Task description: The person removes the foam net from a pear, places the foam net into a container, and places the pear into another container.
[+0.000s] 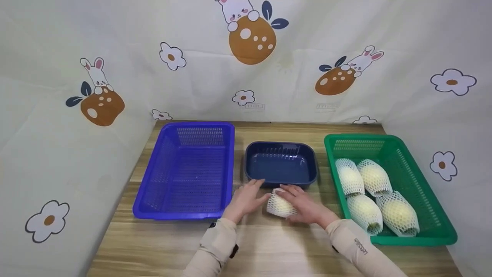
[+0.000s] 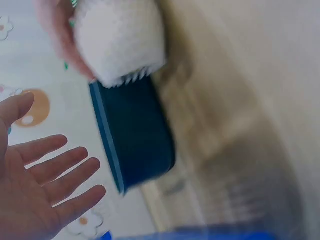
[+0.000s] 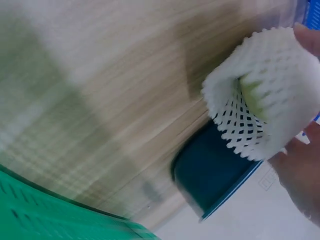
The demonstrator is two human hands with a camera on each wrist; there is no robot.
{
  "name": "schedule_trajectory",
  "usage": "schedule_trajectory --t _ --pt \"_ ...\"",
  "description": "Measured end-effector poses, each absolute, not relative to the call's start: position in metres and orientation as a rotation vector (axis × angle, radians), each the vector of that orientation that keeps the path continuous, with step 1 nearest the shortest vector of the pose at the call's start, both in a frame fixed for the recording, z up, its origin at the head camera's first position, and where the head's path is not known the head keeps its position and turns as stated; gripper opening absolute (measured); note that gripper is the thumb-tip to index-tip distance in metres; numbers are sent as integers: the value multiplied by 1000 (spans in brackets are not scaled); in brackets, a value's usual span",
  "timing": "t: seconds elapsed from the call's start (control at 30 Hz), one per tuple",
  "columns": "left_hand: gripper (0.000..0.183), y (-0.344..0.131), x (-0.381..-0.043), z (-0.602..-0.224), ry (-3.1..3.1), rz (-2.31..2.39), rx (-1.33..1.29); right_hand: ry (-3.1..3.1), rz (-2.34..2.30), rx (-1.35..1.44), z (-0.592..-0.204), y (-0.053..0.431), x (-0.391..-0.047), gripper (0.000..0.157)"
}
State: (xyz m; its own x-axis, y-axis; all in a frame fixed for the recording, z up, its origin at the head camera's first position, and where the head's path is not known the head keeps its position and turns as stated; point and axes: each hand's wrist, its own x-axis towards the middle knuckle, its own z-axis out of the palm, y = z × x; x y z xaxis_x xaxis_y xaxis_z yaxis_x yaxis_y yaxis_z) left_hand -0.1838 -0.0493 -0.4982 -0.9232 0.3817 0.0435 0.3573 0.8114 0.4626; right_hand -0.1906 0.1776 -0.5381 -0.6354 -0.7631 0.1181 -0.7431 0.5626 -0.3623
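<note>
A pale yellow fruit in a white foam net is in front of the dark blue basin. My right hand grips it, thumb on the near side and fingers over the far side. In the right wrist view the net's loose end gapes around the fruit, showing some yellow-green skin. My left hand is just left of the fruit, its fingers spread and holding nothing; the left wrist view shows a gap between it and the netted fruit.
A blue basket with mesh sides stands on the left of the wooden table. On the right, a green basket holds several netted fruits. Printed cloth hangs behind and at both sides.
</note>
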Motion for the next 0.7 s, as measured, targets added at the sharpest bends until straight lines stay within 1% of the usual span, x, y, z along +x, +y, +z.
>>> schedule_trajectory --t 0.2,0.4,0.63,0.7 --pt "57 -39 -179 -514 2837 787 571 2734 -648 -1265 -542 184 -184 73" --pt "58 -33 -180 -521 2788 794 615 2808 -680 -1426 -542 184 -183 64" --pt "50 -29 -181 -521 2727 849 740 2872 -691 -1582 -544 183 -183 47" --pt "48 -29 -181 -521 2713 859 767 2892 -714 -1592 -545 182 -182 46"
